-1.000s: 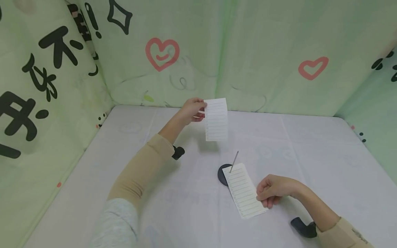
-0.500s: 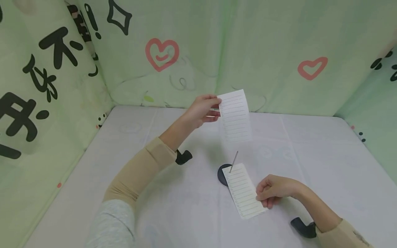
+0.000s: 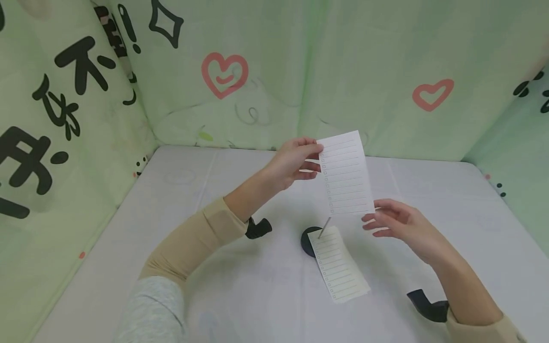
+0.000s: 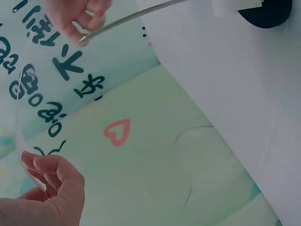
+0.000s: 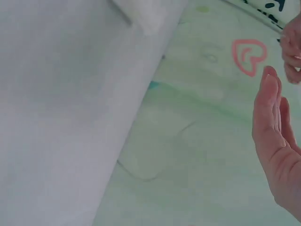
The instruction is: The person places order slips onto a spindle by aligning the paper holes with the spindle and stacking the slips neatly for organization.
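Note:
My left hand pinches a lined checklist sheet by its upper left edge, holding it up above a paper spike. In the left wrist view this sheet is seen nearly edge-on. The metal spike rises from a round black base, and other lined paper is pierced on it, slanting down onto the table. Beside the raised sheet's lower right corner is my right hand, its fingers loosely extended; whether they touch the corner I cannot tell. In the right wrist view the right hand shows nothing gripped.
A white-covered table lies below both hands. Green printed curtains enclose its back and sides. Black wrist mounts stick out from the tan sleeves on both arms.
My left hand has carried its sheet to the right and nearer, above the spike. My right hand has let go of the lower paper's edge and risen toward the raised sheet.

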`<action>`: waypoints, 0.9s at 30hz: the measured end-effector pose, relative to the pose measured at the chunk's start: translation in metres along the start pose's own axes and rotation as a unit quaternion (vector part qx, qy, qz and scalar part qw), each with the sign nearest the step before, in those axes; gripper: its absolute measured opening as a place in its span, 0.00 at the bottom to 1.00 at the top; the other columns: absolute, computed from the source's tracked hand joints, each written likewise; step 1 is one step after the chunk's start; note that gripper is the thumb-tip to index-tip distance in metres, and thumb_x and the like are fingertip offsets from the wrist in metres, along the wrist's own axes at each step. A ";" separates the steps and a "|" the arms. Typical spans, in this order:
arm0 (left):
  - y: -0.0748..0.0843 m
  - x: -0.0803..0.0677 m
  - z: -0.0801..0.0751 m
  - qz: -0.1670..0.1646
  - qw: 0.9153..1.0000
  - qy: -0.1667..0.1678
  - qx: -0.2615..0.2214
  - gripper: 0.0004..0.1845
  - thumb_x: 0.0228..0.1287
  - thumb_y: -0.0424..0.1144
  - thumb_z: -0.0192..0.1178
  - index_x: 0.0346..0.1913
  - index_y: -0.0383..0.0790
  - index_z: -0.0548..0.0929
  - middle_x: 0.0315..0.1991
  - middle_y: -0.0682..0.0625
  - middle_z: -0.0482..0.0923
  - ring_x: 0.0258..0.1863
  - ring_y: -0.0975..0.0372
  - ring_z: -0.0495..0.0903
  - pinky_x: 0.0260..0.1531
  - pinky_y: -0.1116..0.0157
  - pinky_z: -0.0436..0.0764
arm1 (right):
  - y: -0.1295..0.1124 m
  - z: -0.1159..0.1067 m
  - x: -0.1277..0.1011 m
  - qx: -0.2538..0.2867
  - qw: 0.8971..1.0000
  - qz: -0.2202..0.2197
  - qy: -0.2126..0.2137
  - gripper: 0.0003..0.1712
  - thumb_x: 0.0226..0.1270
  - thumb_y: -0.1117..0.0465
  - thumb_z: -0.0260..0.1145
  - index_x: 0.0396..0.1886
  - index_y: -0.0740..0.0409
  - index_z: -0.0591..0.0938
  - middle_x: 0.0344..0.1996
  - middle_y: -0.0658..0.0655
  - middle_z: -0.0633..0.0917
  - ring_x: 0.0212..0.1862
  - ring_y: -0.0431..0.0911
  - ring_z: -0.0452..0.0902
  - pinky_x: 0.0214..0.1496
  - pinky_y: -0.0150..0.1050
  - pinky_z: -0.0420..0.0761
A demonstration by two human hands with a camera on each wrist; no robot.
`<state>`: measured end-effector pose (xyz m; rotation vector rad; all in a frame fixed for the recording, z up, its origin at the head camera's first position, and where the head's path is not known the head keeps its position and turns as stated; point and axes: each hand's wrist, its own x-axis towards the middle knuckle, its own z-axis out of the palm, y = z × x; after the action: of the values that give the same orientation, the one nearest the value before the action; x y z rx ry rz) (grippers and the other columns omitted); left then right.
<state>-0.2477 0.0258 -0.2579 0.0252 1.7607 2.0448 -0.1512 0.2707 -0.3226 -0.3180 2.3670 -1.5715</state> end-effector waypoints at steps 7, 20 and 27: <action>-0.009 -0.008 0.005 0.001 1.000 0.001 0.025 0.04 0.65 0.37 0.54 0.39 0.41 0.74 0.34 0.46 0.78 0.24 0.58 0.76 0.24 0.70 0.76 | -0.018 0.008 -0.005 0.245 0.966 -0.079 -0.013 0.15 0.73 0.65 0.45 0.48 0.56 0.77 0.43 0.52 0.82 0.43 0.45 0.81 0.43 0.38 0.80; -0.030 -0.014 0.010 0.011 0.997 0.001 0.081 0.06 0.63 0.37 0.57 0.40 0.39 0.76 0.29 0.48 0.80 0.21 0.61 0.79 0.25 0.71 0.76 | -0.013 0.017 -0.009 0.200 0.976 -0.020 0.077 0.12 0.64 0.71 0.57 0.34 0.52 0.83 0.34 0.48 0.85 0.33 0.41 0.80 0.35 0.32 0.80; -0.035 -0.012 0.000 0.027 0.984 -0.057 0.168 0.07 0.63 0.38 0.56 0.37 0.37 0.80 0.28 0.48 0.80 0.22 0.60 0.79 0.27 0.70 0.75 | -0.004 0.004 -0.019 0.140 0.988 0.006 0.061 0.12 0.63 0.71 0.58 0.33 0.51 0.84 0.32 0.48 0.85 0.31 0.42 0.81 0.32 0.33 0.79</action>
<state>-0.2257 0.0250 -0.2874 0.2906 2.0289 1.7203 -0.1320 0.2720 -0.3188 -0.1492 2.1868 -1.9363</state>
